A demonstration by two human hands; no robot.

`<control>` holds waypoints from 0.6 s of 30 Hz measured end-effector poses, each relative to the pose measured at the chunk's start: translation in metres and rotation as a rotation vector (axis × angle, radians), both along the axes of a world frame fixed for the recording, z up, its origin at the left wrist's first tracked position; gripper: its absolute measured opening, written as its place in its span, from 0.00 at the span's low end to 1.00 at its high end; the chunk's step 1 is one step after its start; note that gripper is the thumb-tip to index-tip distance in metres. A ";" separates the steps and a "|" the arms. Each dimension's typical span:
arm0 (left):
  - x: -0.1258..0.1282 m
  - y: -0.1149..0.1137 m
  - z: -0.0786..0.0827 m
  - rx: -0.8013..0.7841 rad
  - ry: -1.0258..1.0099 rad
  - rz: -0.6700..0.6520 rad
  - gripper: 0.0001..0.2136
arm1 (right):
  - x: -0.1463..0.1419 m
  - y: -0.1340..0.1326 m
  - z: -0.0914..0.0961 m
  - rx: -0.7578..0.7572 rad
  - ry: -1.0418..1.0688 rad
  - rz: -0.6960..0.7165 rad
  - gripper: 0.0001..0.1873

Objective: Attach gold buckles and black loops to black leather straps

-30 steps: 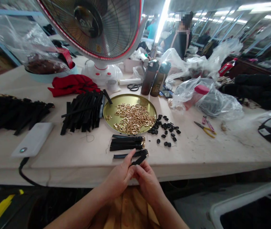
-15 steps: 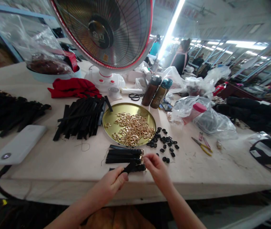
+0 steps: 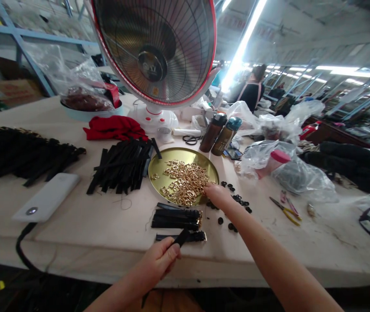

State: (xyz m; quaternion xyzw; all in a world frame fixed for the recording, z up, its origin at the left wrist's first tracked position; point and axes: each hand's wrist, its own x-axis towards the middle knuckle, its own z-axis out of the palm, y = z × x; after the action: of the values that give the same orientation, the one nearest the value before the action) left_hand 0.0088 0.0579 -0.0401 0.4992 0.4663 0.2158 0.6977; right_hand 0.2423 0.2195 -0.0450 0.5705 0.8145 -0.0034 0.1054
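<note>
My left hand [image 3: 163, 260] is closed round a black strap [image 3: 182, 237], whose end sticks out past the thumb above the table's front edge. Over the right rim of a round gold tray [image 3: 158, 164], my right hand [image 3: 215, 194] touches the heap of gold buckles [image 3: 186, 182] with its fingers drawn together. Whatever is between those fingertips is hidden. Between the tray and my left hand lie several black straps with gold buckles [image 3: 175, 218] at their right ends. One more buckled strap [image 3: 198, 236] lies nearer me. Small black loops [image 3: 232, 226] are scattered right of the tray.
A pile of black straps [image 3: 121, 167] lies left of the tray, with a white power bank [image 3: 50, 195] further left. A fan-shaped heater [image 3: 158, 52] and two bottles [image 3: 225, 136] stand behind. Pliers [image 3: 287, 212] and plastic bags [image 3: 311, 180] lie on the right.
My right hand has moved from the buckled strap ends up to the buckles on the tray. My left hand still holds the strap, slightly lower. The view has shifted a little.
</note>
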 end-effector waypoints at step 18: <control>0.002 -0.019 0.014 0.118 0.051 -0.004 0.16 | 0.002 -0.012 0.004 0.067 0.346 -0.146 0.06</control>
State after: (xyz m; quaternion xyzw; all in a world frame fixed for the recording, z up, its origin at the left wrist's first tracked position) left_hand 0.0110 0.0386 -0.0261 0.5456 0.4693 0.2287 0.6556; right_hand 0.2445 0.2076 -0.0408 0.6224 0.7764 -0.0821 -0.0556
